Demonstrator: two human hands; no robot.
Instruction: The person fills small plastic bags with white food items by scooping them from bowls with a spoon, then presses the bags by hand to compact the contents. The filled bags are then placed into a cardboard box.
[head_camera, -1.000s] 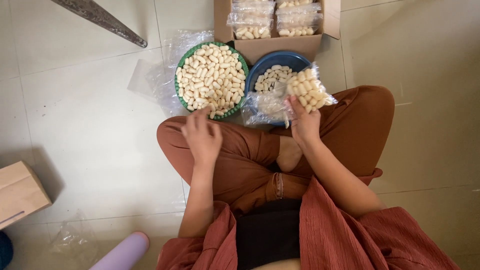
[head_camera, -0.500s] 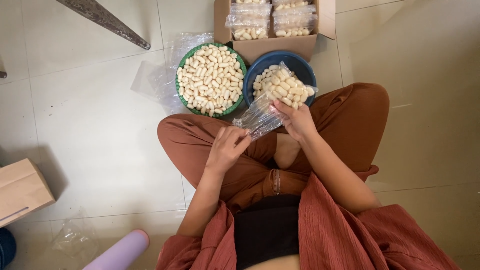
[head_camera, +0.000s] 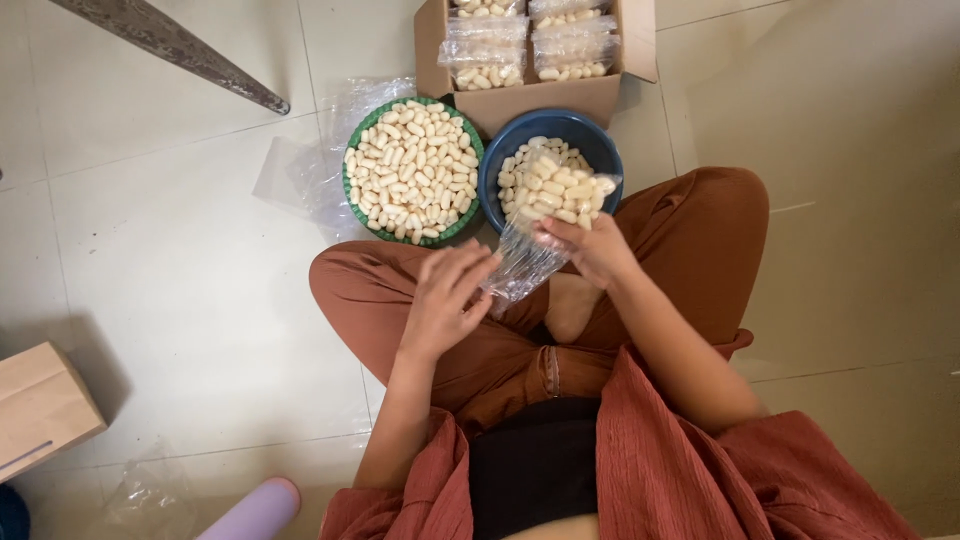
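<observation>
While the person sits cross-legged on the tiled floor (head_camera: 170, 250), a clear plastic bag (head_camera: 545, 215) of pale oblong snack pieces hangs between the two hands, its long axis running diagonally: the filled end points up and away over the blue bowl (head_camera: 600, 150), the empty crumpled mouth points down toward the lap. The filled end rests just above the loose pieces lying in that bowl. Just beside it on the left, touching rim to rim, a green bowl (head_camera: 352, 195) is heaped with the same pale pieces. Behind both bowls an open cardboard box (head_camera: 540, 100) holds several filled clear bags laid flat. Loose clear plastic sheets (head_camera: 300, 165) lie on the floor beside the green bowl.

The right hand (head_camera: 595, 250) pinches the bag at its neck, fingers curled closed on the plastic just below the filled part. The left hand (head_camera: 445, 295) has its fingers half spread and slightly bent, fingertips touching the bag's loose crumpled end; whether it grips the plastic cannot be told.
</observation>
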